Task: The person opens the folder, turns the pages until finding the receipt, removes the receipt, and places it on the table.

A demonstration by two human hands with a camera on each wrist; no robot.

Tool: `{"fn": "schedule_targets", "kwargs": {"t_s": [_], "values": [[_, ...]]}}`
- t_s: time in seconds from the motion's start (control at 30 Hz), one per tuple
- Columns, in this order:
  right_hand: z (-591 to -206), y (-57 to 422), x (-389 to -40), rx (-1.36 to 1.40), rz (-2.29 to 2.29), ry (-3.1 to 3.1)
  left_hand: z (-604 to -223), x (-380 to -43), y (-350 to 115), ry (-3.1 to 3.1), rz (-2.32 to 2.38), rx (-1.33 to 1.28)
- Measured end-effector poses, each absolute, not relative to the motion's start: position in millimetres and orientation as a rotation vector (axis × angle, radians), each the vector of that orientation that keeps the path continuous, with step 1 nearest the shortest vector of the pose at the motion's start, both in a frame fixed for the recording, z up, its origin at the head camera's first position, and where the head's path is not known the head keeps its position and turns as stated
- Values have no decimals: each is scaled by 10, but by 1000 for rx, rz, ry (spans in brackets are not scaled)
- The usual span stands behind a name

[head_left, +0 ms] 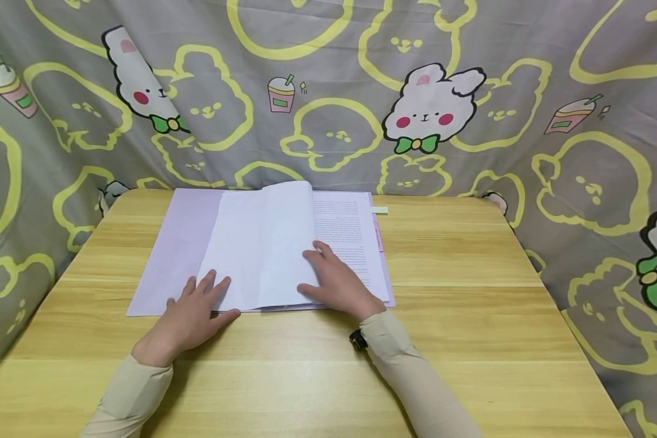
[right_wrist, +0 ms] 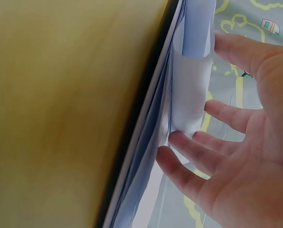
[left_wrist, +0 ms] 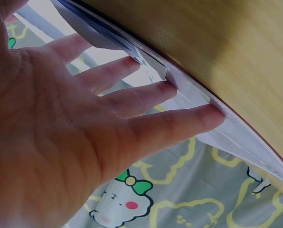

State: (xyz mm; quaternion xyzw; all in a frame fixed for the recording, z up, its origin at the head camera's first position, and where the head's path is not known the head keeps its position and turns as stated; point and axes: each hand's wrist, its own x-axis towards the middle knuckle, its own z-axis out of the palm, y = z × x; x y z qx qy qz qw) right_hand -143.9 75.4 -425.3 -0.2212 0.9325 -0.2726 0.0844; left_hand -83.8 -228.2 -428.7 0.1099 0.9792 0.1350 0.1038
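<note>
A lavender folder (head_left: 166,255) lies spread out on the table, with white sheets inside. Across its middle a blank white page (head_left: 287,237) arches up in a curl, seen as a rolled bend in the right wrist view (right_wrist: 191,90). Right of that curl shows a printed sheet (head_left: 342,225) with lines of small text. My left hand (head_left: 191,313) rests with spread fingers on the lower left of the pages; its fingertips (left_wrist: 210,116) touch the paper. With loosely extended fingers, my right hand (head_left: 339,283) touches the curled page near its right bend.
The wooden table (head_left: 460,328) runs back to a grey patterned curtain (head_left: 328,79), which also hangs along both sides. A pale green tab (head_left: 380,210) sticks out from the folder's right edge. A small black device (head_left: 358,340) sits at my right wrist.
</note>
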Motion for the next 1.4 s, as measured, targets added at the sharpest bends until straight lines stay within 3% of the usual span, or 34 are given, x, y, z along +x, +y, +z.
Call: {"fn": "schedule_targets", "kwargs": {"t_s": [1.4], "values": [[-4226,589,-1336,-714,-770,2750,-4263,-878,-2259,2853,496,236]]}}
